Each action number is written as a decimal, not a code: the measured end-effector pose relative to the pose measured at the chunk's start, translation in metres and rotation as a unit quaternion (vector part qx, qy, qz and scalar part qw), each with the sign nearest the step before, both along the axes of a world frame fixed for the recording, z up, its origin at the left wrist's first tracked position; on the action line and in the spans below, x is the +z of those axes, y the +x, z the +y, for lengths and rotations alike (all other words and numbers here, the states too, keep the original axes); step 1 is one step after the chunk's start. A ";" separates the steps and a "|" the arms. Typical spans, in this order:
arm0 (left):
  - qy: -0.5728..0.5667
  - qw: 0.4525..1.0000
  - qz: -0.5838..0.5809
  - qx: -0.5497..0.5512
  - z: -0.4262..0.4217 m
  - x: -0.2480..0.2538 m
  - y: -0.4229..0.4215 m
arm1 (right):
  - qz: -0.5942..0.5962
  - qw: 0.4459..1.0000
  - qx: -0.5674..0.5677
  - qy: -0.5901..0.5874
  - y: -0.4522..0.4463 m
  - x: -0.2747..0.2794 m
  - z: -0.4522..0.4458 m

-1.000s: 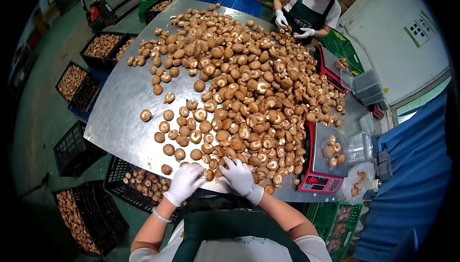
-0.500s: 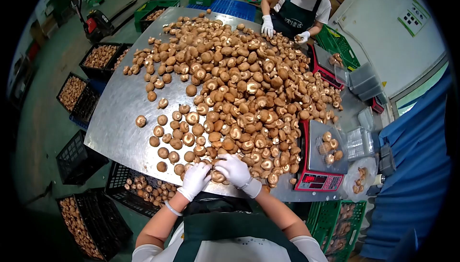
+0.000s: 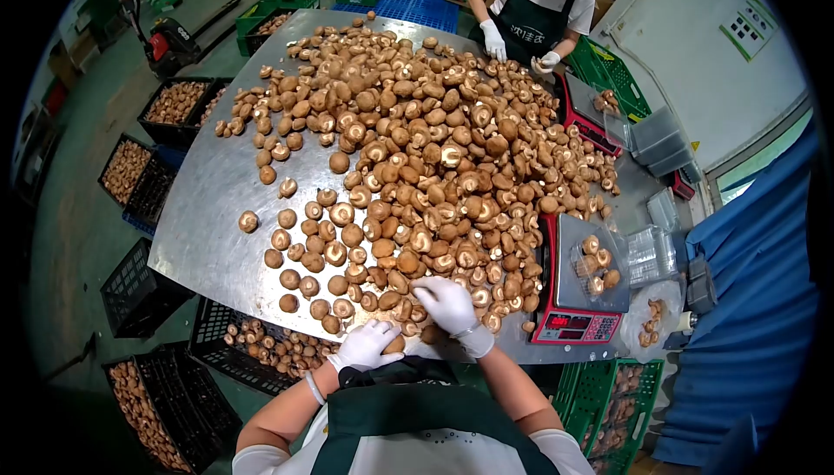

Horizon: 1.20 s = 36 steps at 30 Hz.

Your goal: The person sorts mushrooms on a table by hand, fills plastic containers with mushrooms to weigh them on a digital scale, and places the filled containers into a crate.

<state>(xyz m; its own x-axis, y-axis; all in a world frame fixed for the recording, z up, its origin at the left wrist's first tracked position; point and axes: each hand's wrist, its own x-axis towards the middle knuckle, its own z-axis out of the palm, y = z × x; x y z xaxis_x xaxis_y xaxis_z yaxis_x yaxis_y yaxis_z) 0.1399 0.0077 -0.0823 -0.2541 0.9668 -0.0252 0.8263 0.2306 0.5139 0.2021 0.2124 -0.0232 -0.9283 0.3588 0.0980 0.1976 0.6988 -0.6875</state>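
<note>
My left hand (image 3: 367, 346), in a white glove, is closed around a brown mushroom (image 3: 395, 345) at the table's near edge. My right hand (image 3: 449, 305), also gloved, reaches over the near side of the mushroom pile (image 3: 443, 171). Its fingers are drawn together, with the tips beside a brown cap; whether they grip anything is hidden. Brown caps and pale undersides show throughout the pile. Several loose mushrooms (image 3: 310, 286) lie left of my hands on the metal table (image 3: 208, 232).
To the right stands a red scale (image 3: 575, 327) with mushrooms on its plate, beside clear plastic trays (image 3: 651, 256). Black crates (image 3: 208, 336) and green crates (image 3: 599, 405) flank me below table height. Across the table, a co-worker (image 3: 530, 19) in white gloves handles mushrooms.
My hands have moved apart. The left has drawn back toward my body with a mushroom; the right has shifted slightly right, its fingertips at the pile. The view has shifted slightly.
</note>
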 end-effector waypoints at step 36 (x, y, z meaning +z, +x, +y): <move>0.067 0.983 0.135 0.106 -0.047 -0.005 -0.057 | -0.196 0.917 0.137 0.320 -0.137 -0.044 -0.022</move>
<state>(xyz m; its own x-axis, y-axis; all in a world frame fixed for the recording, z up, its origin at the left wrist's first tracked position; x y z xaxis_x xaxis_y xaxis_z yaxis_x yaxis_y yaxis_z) 0.0830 -0.0394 -0.0870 -0.4298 0.8815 0.1955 0.8776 0.3570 0.3200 0.0652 0.1908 -0.0674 -0.9840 0.0928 -0.1523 0.0990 0.9945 -0.0335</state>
